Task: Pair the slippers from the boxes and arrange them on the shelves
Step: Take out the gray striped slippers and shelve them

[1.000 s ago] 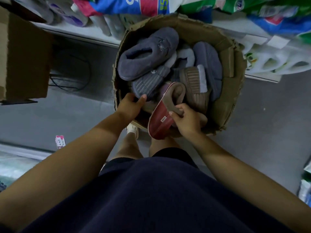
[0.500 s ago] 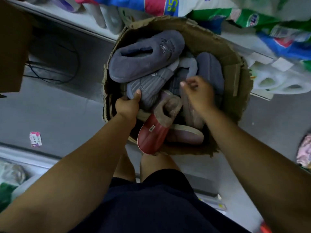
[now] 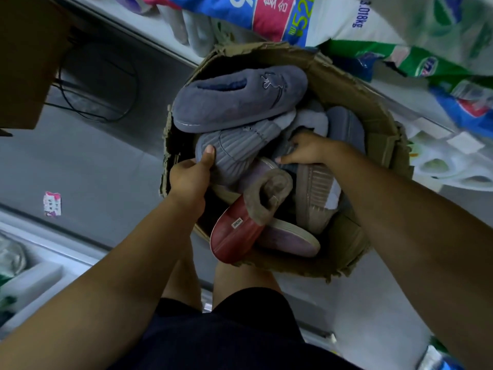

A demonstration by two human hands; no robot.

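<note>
A worn cardboard box (image 3: 344, 84) holds several slippers. On top lies a smooth blue-grey slipper (image 3: 240, 97); under it sits a ribbed grey slipper (image 3: 240, 148). My left hand (image 3: 190, 177) grips the ribbed slipper's toe end, thumb on top. My right hand (image 3: 306, 148) reaches into the middle of the pile, its fingers curled round a dark blue-grey slipper edge that is mostly hidden. A red slipper (image 3: 234, 236) with a "HOME" tag and fuzzy brown lining leans on the box's near edge, beside a brown ribbed slipper (image 3: 312, 198) and an upturned pale sole (image 3: 290, 239).
A second cardboard box (image 3: 26, 57) stands at the upper left. Bagged goods (image 3: 269, 14) and white items (image 3: 448, 161) fill the shelf behind the box. Black cables (image 3: 101, 84) lie on the grey floor. A small pink wrapper (image 3: 52, 204) lies at the left.
My right hand let go of the red slipper, moved up into the pile and now grips something there. My left hand shifted onto the ribbed grey slipper. The view drifted left.
</note>
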